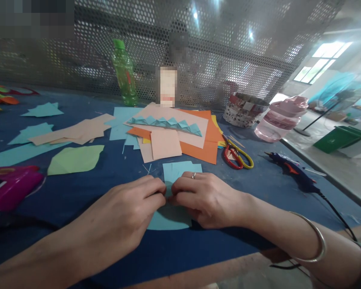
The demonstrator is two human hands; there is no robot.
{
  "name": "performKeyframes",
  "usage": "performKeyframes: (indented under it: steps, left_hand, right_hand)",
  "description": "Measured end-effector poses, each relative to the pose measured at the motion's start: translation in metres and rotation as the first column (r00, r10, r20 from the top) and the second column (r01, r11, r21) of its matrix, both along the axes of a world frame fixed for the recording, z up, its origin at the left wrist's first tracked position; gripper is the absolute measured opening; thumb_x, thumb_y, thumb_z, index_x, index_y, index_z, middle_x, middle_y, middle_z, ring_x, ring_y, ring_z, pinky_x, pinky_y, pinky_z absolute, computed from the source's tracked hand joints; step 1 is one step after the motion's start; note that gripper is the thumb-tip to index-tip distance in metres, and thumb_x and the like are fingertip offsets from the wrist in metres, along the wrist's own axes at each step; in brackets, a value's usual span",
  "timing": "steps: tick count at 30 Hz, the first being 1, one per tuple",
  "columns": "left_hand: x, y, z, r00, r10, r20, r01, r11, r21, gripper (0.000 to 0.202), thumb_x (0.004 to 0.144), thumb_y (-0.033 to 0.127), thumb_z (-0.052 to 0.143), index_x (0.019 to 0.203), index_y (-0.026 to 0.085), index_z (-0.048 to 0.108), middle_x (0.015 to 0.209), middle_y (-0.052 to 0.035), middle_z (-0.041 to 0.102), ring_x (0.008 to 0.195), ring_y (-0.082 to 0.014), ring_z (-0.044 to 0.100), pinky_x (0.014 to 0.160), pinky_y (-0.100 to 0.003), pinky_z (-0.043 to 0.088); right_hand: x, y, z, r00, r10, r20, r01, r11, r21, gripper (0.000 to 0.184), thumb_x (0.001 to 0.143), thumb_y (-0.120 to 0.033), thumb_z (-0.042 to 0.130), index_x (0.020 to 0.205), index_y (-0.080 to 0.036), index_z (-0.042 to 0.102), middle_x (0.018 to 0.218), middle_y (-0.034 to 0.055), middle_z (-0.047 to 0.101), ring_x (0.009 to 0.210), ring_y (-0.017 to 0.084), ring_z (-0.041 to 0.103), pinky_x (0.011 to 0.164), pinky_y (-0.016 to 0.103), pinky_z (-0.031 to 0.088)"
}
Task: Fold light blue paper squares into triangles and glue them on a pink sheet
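Note:
Both hands meet over light blue paper (170, 218) near the table's front edge. My left hand (132, 202) has its fingers curled and pressed together on the paper's left side. My right hand (206, 196), with a ring on one finger, pinches the paper from the right. The fingertips hide whatever fold or edge lies between them. Just beyond the fingers, more blue paper (180, 167) shows. Past it lies a pale pink square (166, 144), and above that a row of folded blue triangles (165, 122) rests on a pink sheet.
Red and yellow scissors (240, 158), a dark blue glue gun (295, 170) and a pink water bottle (281, 118) are to the right. A purple tool (15, 184) lies left, near a green paper leaf (75, 159). Behind stand a green bottle (124, 74) and a round paper-covered container (243, 110).

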State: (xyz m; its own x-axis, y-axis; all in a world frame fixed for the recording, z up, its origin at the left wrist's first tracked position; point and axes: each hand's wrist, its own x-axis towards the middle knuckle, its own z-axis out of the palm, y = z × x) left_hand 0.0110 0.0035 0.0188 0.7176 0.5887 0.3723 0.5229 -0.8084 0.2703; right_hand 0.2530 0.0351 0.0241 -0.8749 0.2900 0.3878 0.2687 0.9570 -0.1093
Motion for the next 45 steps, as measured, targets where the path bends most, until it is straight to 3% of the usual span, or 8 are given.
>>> performKeyframes:
  steps: [7, 12, 16, 33, 39, 45]
  left_hand:
    - [-0.0019, 0.0024, -0.0027, 1.0, -0.007, 0.002, 0.007, 0.999, 0.044, 0.029, 0.101, 0.003, 0.04, 0.104, 0.019, 0.065, 0.104, -0.0053, 0.068, 0.091, -0.0194, 0.065, 0.076, -0.033, 0.052]
    - [0.0005, 0.0052, -0.0023, 0.999, 0.008, 0.034, -0.009, 1.0, 0.016, 0.021, 0.105, 0.01, 0.042, 0.103, 0.02, 0.061, 0.1, -0.003, 0.068, 0.091, -0.0178, 0.066, 0.079, -0.031, 0.051]
    - [0.0016, 0.0067, -0.0016, 0.997, 0.048, 0.068, -0.046, 0.998, -0.033, 0.02, 0.105, 0.012, 0.042, 0.103, 0.021, 0.059, 0.096, -0.0001, 0.067, 0.088, -0.0158, 0.066, 0.079, -0.03, 0.049]
    - [0.0011, 0.0071, -0.0046, 0.995, 0.083, 0.054, -0.081, 0.996, -0.036, 0.018, 0.104, 0.014, 0.043, 0.108, 0.02, 0.06, 0.101, -0.0017, 0.067, 0.092, -0.0178, 0.066, 0.08, -0.031, 0.05]
    - [0.0009, 0.0071, -0.0017, 0.998, 0.062, 0.016, -0.062, 0.998, 0.006, 0.019, 0.105, 0.012, 0.044, 0.094, 0.019, 0.058, 0.092, -0.0004, 0.06, 0.087, -0.0173, 0.061, 0.081, -0.032, 0.047]
    - [0.0005, 0.0073, 0.0014, 0.997, 0.079, 0.004, -0.079, 0.995, -0.054, 0.019, 0.105, 0.013, 0.043, 0.094, 0.02, 0.058, 0.092, -0.0005, 0.058, 0.085, -0.0171, 0.059, 0.075, -0.032, 0.044]
  right_hand:
    - [-0.0011, 0.0021, -0.0046, 0.998, -0.044, -0.038, 0.039, 0.992, -0.12, 0.015, 0.1, -0.013, 0.054, 0.105, -0.013, 0.068, 0.099, 0.0093, 0.069, 0.087, 0.018, 0.062, 0.081, 0.03, 0.054]
    - [-0.0026, 0.0028, -0.0059, 0.992, -0.077, -0.103, 0.048, 0.965, -0.258, 0.01, 0.101, -0.015, 0.059, 0.104, -0.014, 0.069, 0.094, 0.0072, 0.068, 0.086, 0.017, 0.064, 0.076, 0.027, 0.053]
    - [-0.003, 0.0031, -0.0076, 0.985, -0.102, -0.139, 0.057, 0.953, -0.297, 0.011, 0.101, -0.014, 0.06, 0.103, -0.014, 0.07, 0.09, 0.0059, 0.067, 0.084, 0.016, 0.064, 0.073, 0.026, 0.052]
    - [-0.0032, 0.0023, -0.007, 0.993, -0.114, -0.043, 0.109, 0.987, -0.118, 0.012, 0.099, -0.009, 0.055, 0.091, -0.011, 0.064, 0.085, 0.0058, 0.06, 0.078, 0.016, 0.055, 0.068, 0.026, 0.046]
    - [-0.0038, 0.0027, -0.0088, 0.995, -0.098, -0.027, 0.095, 0.992, -0.078, 0.015, 0.101, -0.008, 0.05, 0.092, -0.015, 0.061, 0.086, 0.0051, 0.059, 0.078, 0.017, 0.053, 0.069, 0.027, 0.046]
    - [-0.0037, 0.0033, -0.0094, 0.995, -0.096, -0.012, 0.095, 0.995, -0.036, 0.015, 0.102, -0.01, 0.05, 0.093, -0.014, 0.061, 0.086, 0.0055, 0.06, 0.079, 0.017, 0.053, 0.07, 0.027, 0.048]
